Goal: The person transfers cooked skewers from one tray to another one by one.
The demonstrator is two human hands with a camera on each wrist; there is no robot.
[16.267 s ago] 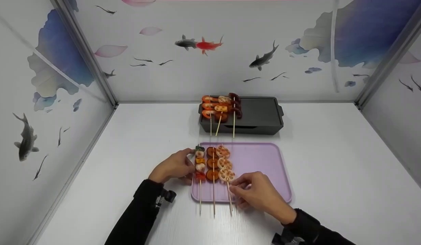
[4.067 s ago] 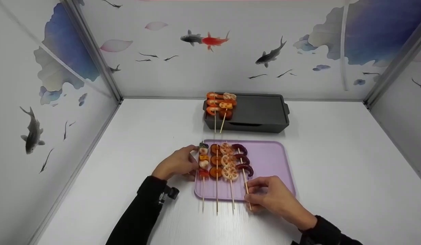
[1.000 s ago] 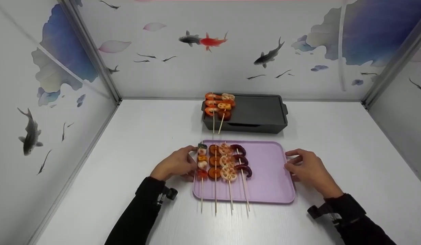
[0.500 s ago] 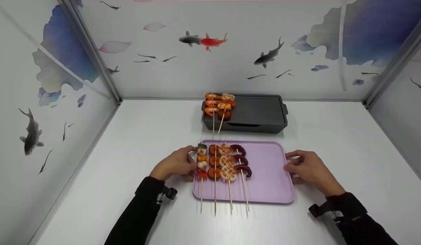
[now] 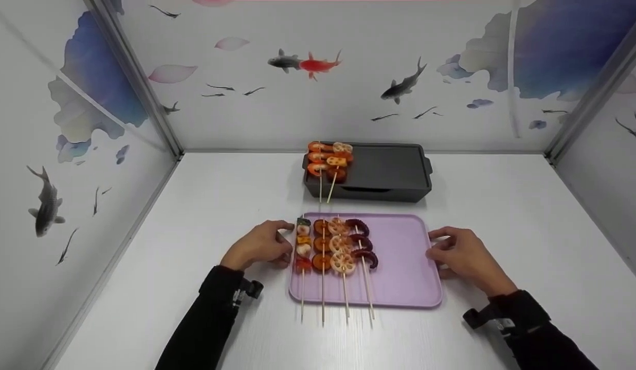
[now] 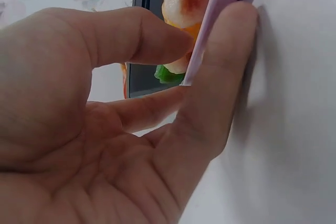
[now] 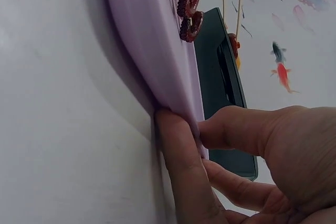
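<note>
A lilac tray [image 5: 402, 257] lies on the table with a row of skewers on its left half. From the left come a mixed skewer [image 5: 303, 241], a skewer of orange-brown slices [image 5: 322, 244], a lotus root skewer [image 5: 342, 263] and a dark red octopus tentacle skewer [image 5: 366, 258]. My left hand [image 5: 258, 245] is at the tray's left edge, thumb and fingers spread either side of the rim [image 6: 212, 11]. With the right hand [image 5: 464, 257] I pinch the tray's right edge, thumb on the rim [image 7: 176, 77] and a finger low against its outside.
Behind the tray stands a black grill box [image 5: 384, 167]. A shrimp skewer [image 5: 318, 156] and another mixed skewer [image 5: 337, 162] lie on its left part. Walls with painted fish enclose the white table [image 5: 235, 190] at the back and sides.
The octopus tentacle skewer has gone from the grill box to the tray. My right hand has left its stick for the tray's right edge. The left hand has just drawn slightly left.
</note>
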